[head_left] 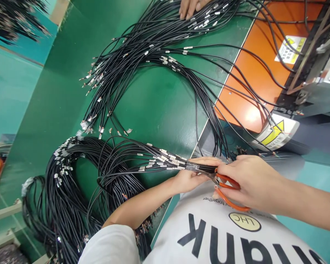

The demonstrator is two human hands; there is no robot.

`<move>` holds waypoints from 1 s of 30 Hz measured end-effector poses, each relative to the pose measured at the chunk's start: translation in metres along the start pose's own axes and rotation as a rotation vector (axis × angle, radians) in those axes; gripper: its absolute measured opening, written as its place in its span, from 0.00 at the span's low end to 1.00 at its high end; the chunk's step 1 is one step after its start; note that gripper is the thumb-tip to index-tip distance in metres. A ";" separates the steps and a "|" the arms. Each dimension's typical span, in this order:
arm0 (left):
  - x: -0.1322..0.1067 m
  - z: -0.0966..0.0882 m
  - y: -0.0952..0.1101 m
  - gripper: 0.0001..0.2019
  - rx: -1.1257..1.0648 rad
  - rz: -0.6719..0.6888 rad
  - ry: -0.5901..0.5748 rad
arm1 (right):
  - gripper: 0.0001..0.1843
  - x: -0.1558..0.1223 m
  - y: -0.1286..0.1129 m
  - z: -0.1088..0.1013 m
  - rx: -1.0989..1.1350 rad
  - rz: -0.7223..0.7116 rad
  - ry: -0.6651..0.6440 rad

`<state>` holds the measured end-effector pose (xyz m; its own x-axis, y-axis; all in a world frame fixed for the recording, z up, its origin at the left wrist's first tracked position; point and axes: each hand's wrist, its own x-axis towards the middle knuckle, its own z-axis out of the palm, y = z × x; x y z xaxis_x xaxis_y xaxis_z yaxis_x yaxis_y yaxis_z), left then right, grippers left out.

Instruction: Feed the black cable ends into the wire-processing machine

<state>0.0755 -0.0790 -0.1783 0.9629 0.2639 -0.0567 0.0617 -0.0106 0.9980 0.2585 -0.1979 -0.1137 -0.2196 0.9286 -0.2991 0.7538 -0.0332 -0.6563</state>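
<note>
My left hand (191, 176) grips a taped bundle of black wires (159, 161) with metal terminals, close to my chest. My right hand (250, 181) holds orange-handled scissors (227, 190), its fingers through the loops. The scissor blades meet the bundle at the clear tape (192, 167) beside my left fingers. The bundle's loose ends fan out to the left over the green table (159, 106).
Large loops of black wires (154, 47) cover the green table, with more coils (60, 190) at the lower left. Another person's hand (189, 6) rests on wires at the top. An orange machine surface (253, 73) and grey equipment (321, 88) stand on the right.
</note>
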 end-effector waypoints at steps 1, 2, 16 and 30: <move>0.000 0.000 -0.001 0.17 0.020 -0.008 0.001 | 0.18 0.000 0.002 0.002 0.005 0.008 -0.003; -0.001 0.000 -0.001 0.17 0.044 -0.020 0.001 | 0.19 0.001 0.004 0.005 0.008 0.009 0.002; -0.001 -0.002 -0.006 0.18 0.085 -0.013 -0.016 | 0.19 0.003 0.005 -0.007 0.025 -0.040 -0.026; -0.003 -0.002 -0.005 0.19 0.081 -0.020 -0.050 | 0.22 0.002 0.002 -0.009 0.056 -0.067 -0.031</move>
<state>0.0716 -0.0783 -0.1829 0.9731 0.2164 -0.0794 0.0997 -0.0846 0.9914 0.2651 -0.1924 -0.1097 -0.2875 0.9177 -0.2742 0.7015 0.0069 -0.7126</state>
